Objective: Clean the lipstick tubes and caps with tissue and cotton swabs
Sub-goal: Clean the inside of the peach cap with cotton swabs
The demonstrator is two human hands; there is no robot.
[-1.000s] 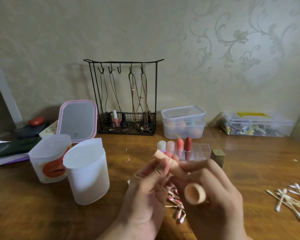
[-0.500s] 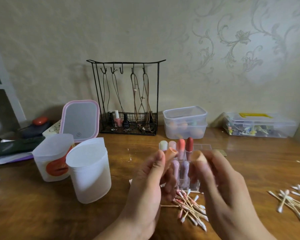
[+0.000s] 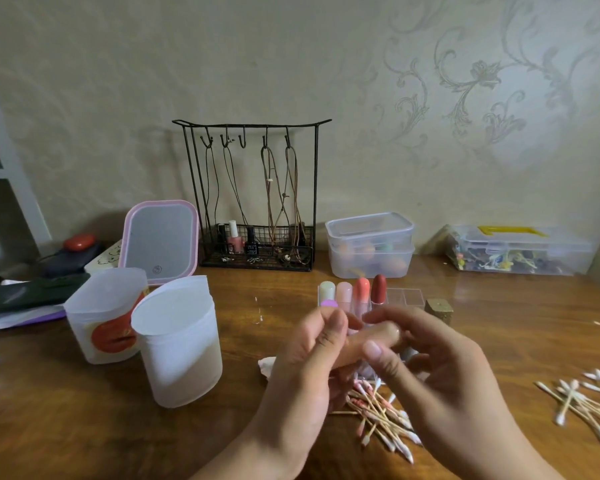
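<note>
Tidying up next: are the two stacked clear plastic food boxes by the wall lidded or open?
Lidded. The upper of the stacked clear plastic boxes wears a clear lid with a raised rim; the lower box is covered by it.

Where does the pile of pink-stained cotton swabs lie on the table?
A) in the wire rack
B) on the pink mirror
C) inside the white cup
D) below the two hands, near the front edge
D: the stained cotton swabs lie loose on the wooden table, just below the left hand and right hand.
</note>
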